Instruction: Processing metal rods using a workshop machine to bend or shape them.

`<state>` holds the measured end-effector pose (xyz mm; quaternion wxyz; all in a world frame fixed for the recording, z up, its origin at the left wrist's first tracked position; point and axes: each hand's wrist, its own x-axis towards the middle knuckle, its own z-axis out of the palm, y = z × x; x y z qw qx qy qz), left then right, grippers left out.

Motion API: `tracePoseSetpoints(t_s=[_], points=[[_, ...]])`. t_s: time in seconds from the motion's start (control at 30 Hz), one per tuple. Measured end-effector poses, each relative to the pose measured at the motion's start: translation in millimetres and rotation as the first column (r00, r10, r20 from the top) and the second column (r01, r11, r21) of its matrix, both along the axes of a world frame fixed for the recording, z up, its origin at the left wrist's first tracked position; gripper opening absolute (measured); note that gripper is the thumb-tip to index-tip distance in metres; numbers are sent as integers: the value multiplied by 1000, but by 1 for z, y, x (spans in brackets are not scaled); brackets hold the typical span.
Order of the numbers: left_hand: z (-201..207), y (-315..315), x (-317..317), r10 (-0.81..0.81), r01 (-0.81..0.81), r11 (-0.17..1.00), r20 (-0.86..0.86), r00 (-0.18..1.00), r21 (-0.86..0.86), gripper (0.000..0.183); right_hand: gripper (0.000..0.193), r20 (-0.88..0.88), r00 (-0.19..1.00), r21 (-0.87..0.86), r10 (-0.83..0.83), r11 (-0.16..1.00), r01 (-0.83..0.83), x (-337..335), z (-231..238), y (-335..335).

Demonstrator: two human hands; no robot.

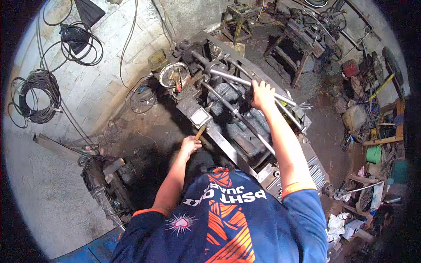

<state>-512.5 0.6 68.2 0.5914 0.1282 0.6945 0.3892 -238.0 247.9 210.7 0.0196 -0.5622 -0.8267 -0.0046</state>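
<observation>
My left hand [190, 146] is closed around the wooden handle [200, 132] of a tool. The handle's upper end meets a small white square tray [200, 118] on the near side of a long metal machine [226, 147], and I cannot make out the tool's head. My right hand [263, 95] is wrapped over a shiny metal rod [232, 78] that runs across the machine's far side. A second, darker rod [239, 116] lies roughly parallel to it, nearer to me.
A round, stained bucket [174, 74] stands at the machine's left end. Several loose metal rods [315, 173] lie at its right end. Coiled black cable [39, 96] hangs on the left wall. Another machine [98, 186] sits at lower left, and a greasy workbench [296, 44] stands behind.
</observation>
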Motion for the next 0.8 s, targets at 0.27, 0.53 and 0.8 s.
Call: tracePoseSetpoints(t_s=[0.27,0.53,0.8], points=[[16,-4,15,103,-102,993,-31,994,58,27,75,-17,1000,-48,7,999,-8,2,3,4],[23,-10,14,83,-81,994,-27,996,70,32,81,0,1000,-144,5,990,-4,-1,6,6],[17,-8,13,104,-101,992,-33,994,75,34,82,11,1000,-50,20,999,-19,2,5,0]])
